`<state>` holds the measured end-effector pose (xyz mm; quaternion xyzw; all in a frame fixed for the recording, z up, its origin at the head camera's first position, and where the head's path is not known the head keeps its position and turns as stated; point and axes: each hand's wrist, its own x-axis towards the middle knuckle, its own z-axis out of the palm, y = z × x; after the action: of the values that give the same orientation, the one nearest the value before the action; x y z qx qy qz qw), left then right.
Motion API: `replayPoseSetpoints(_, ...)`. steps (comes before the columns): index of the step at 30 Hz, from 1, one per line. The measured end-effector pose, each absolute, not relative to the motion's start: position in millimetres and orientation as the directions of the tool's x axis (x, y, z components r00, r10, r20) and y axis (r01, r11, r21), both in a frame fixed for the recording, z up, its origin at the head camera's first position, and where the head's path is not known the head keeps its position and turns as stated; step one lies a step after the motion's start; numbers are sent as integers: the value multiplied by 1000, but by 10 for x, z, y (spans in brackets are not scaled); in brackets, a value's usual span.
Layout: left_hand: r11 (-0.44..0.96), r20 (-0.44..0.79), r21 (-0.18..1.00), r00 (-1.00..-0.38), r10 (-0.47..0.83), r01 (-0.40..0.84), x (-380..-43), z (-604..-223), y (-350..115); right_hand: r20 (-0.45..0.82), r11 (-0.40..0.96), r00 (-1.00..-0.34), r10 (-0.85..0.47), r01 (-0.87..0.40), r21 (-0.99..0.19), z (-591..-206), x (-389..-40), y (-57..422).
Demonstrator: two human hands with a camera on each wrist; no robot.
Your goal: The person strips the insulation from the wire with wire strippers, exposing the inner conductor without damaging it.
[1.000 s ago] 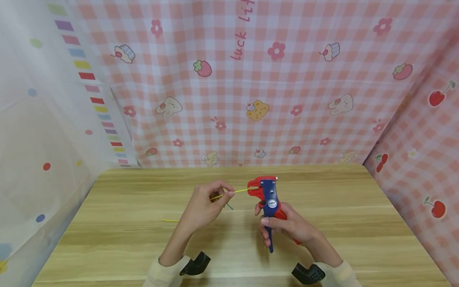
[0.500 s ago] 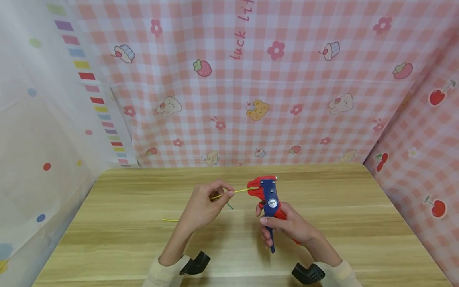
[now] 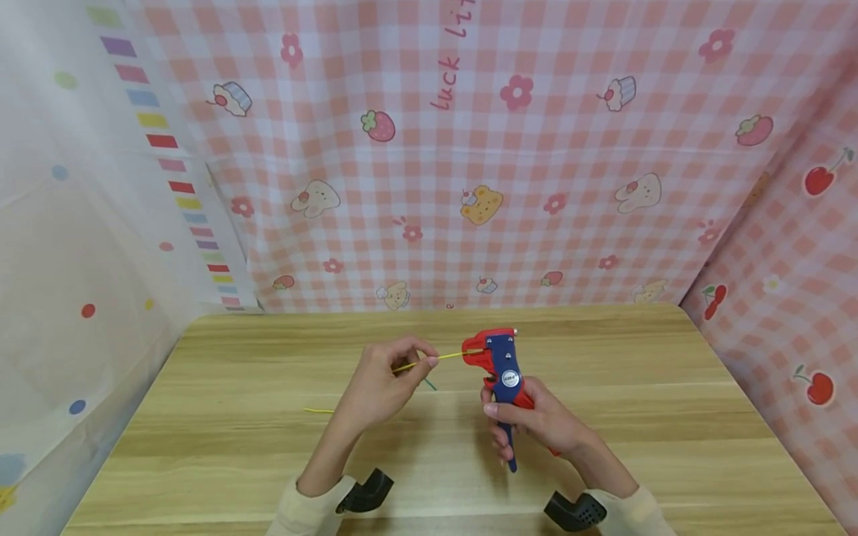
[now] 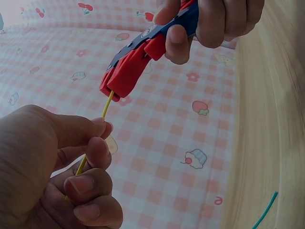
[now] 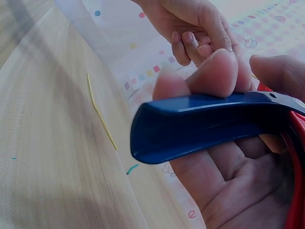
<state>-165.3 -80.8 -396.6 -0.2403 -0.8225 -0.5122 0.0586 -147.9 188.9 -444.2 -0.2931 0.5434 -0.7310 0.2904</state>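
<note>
My left hand point(image 3: 382, 387) pinches a thin yellow wire point(image 3: 450, 356) between thumb and forefinger. The wire's far end runs into the red jaws of a wire stripper with a blue body point(image 3: 501, 365). In the left wrist view, the wire point(image 4: 108, 106) enters the nose of the stripper point(image 4: 128, 71), and its other end lies across the curled fingers. My right hand point(image 3: 553, 420) grips the stripper by its handles, held up over the table. From the right wrist, the blue handle point(image 5: 200, 126) shows close up, with fingers wrapped over it.
Another yellow wire point(image 5: 101, 115) lies on the wooden table point(image 3: 234, 461), partly behind my left forearm in the head view. A green wire point(image 3: 430, 384) is on the table beyond my left hand. Pink checked cloth point(image 3: 429, 149) hangs behind the table, with more cloth at both sides.
The lower end of the stripper's blue handle has swung slightly right, toward the red handle. My left hand and the pinched wire have stayed in place.
</note>
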Motion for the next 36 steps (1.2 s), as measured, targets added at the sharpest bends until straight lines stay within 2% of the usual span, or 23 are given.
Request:
replayPoseSetpoints(15,366,355,806,-874,332,466,-1645,-3950,-822,79,-183,-678,-731,83,-979,-4465,-1492,1891)
replayPoseSetpoints(26,366,347,809,-877,333,460,-1653,-3955,-830,-23,-62,-754,-657,84,-995,-4416,-1440,1835)
replayPoseSetpoints(36,368,344,812,-881,325,453,-1659,-3960,-838,-50,-48,-788,-613,101,-994,-4420,-1414,1792)
